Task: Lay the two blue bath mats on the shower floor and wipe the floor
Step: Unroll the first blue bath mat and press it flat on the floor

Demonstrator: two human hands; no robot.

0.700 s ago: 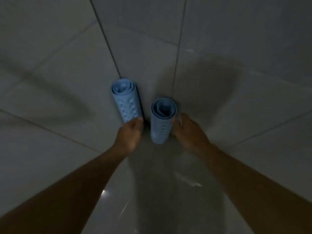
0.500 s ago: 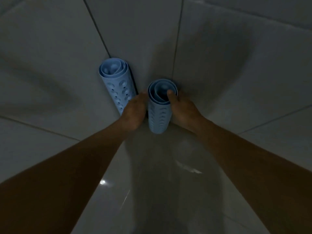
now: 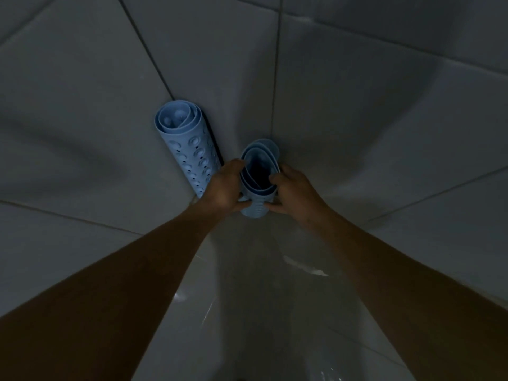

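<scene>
Dim, bluish-grey light throughout, with no lamp in view. Small bright glints sit on the glossy floor [image 3: 247, 270] at lower centre and right. Broad, soft-edged shadows cross the wall tiles [image 3: 82, 78] at left and upper right. The left forearm [image 3: 123, 284] and right forearm [image 3: 398, 270] read as near-black shapes; the far mat roll [image 3: 187, 149] and near mat roll [image 3: 258, 209] are the palest tones. Grout lines bow toward the edges, and fine detail is soft and smeared.

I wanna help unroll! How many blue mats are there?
2: free bath mat leaning in the corner; held bath mat beside it, gripped by left hand and right hand.
</scene>
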